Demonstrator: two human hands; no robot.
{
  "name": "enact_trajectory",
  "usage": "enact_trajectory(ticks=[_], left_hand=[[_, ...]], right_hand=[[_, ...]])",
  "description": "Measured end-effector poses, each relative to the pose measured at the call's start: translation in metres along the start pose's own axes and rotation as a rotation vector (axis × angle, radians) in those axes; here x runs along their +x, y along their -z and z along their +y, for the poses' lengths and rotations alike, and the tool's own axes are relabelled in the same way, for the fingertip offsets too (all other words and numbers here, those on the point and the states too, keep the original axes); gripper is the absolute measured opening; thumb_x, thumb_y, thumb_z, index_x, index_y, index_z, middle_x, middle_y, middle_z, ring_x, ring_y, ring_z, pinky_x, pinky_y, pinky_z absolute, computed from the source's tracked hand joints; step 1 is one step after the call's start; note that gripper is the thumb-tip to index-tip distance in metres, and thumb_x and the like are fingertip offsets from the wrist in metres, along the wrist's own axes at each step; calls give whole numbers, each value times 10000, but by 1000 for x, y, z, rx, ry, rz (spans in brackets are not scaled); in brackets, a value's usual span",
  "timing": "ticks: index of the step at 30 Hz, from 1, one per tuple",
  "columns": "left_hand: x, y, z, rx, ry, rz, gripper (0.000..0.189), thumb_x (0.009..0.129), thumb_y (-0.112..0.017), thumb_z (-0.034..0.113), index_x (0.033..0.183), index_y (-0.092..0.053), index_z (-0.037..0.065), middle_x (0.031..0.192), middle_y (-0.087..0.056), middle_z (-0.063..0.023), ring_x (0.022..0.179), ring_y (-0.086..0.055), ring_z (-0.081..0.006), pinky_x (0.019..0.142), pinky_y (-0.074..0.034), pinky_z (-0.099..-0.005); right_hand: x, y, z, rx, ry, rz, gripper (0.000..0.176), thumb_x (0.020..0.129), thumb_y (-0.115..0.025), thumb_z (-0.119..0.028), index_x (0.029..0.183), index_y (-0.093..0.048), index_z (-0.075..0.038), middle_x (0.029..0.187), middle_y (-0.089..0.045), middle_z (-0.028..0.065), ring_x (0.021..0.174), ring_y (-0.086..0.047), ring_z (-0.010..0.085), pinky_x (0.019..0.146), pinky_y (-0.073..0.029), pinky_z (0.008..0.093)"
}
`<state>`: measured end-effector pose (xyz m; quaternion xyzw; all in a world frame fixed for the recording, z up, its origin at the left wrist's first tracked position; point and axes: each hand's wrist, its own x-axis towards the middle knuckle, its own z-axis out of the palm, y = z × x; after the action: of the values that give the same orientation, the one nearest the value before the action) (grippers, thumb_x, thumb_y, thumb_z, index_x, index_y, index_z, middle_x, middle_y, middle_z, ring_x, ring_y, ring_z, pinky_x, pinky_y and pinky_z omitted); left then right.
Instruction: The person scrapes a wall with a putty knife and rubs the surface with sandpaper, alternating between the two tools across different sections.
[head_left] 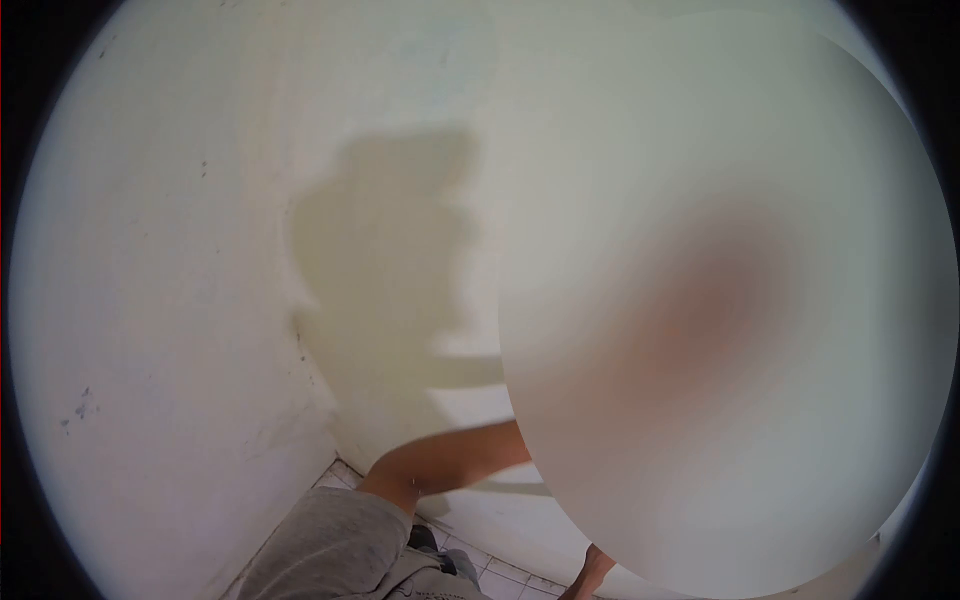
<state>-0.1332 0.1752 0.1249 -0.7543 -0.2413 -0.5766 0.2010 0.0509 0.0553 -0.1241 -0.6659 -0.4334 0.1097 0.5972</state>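
Observation:
My left arm (450,460) comes out of a grey short sleeve (335,540) and reaches to the right. Past the forearm, a large oval blur covers the view. A smeared reddish-brown patch (715,300) inside it lies in line with that arm, where my left hand would be; its fingers cannot be made out. At the bottom edge, a small part of my right arm or wrist (590,572) shows before the blur hides the rest. What either hand holds or touches is hidden.
Pale, marked walls (150,300) meet in a corner just ahead and to the left. A head-and-arm shadow (390,240) falls on the wall. Below are floor tiles (500,578) and a dark shoe (422,537).

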Motion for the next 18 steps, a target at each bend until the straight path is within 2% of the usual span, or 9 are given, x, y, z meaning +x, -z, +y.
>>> enact_trajectory(ticks=[3, 5, 6, 8, 9, 12, 13, 16, 18], left_hand=[[-88, -22, 6, 63, 18, -149, 1031, 710, -659, 661, 1556, -237, 250, 1635, -148, -9, 1499, -102, -337, 1186, -109, -559], [-110, 4, -33, 181, 120, -187, 958, 714, -625, 674, 1540, -257, 358, 1638, -141, -31, 1500, -89, -360, 1157, -122, -611], [-100, 26, -58, 300, 169, -164, 952, 724, -637, 641, 1543, -268, 325, 1636, -144, -57, 1494, -77, -397, 1143, -126, -632], [-52, 76, -100, 406, 350, 90, 924, 812, -661, 509, 1554, -242, 151, 1622, -117, -179, 1474, -60, -469, 1124, -106, -668], [-30, 88, -125, 433, 263, 239, 953, 820, -670, 488, 1559, -199, 114, 1624, -79, -195, 1475, -39, -472, 1123, -95, -672], [18, 80, -94, 438, 265, 310, 1018, 782, -701, 545, 1558, -196, 122, 1617, -90, -200, 1470, -45, -473, 1135, -107, -666], [11, 69, -73, 351, 225, 211, 1023, 774, -683, 576, 1562, -190, 148, 1624, -79, -179, 1473, -43, -466, 1137, -97, -665], [-64, 33, -1, 185, 103, -114, 1048, 709, -673, 650, 1556, -235, 217, 1631, -107, -136, 1474, -79, -459, 1136, -108, -668], [-147, 14, 0, 178, 121, -155, 1018, 707, -739, 572, 1548, -262, 255, 1629, -132, -119, 1480, -88, -436, 1156, -130, -623]], right_hand=[[0, 7, 2, -65, 57, 10, 360, 1061, -382, -342, 879, -442, -38, 558, -348, -24, 439, -291, 54, 374, -249, 243], [10, 23, 27, -196, 176, 28, 352, 1061, -386, -336, 880, -445, -40, 568, -348, -22, 443, -285, 51, 369, -252, 239], [13, 32, 27, -274, 111, -13, 307, 1042, -415, -326, 1012, -475, -26, 690, -450, 59, 571, -402, 150, 459, -339, 333], [7, 47, 20, -427, -26, -116, 416, 1004, -473, -306, 1276, -535, 2, 934, -653, 220, 827, -634, 350, 640, -513, 521], [9, 38, 38, -399, 201, 55, 377, 1032, -438, -322, 1105, -610, 6, 558, -512, 30, 483, -472, 183, 438, -398, 350], [2, 17, 9, 114, -38, -1, 362, 1056, -394, -349, 879, -453, -38, 587, -364, -18, 462, -291, 58, 388, -257, 240], [1, 8, 5, 188, 4, -13, 364, 1054, -396, -353, 884, -457, -36, 593, -369, -17, 469, -295, 60, 395, -259, 240], [-7, -6, -3, 296, 146, -61, 371, 1049, -399, -363, 904, -469, -29, 608, -379, -12, 489, -308, 64, 412, -262, 241], [-9, -19, -11, 210, 298, -117, 376, 1047, -396, -369, 922, -473, -22, 613, -383, -7, 499, -319, 65, 418, -258, 241]])
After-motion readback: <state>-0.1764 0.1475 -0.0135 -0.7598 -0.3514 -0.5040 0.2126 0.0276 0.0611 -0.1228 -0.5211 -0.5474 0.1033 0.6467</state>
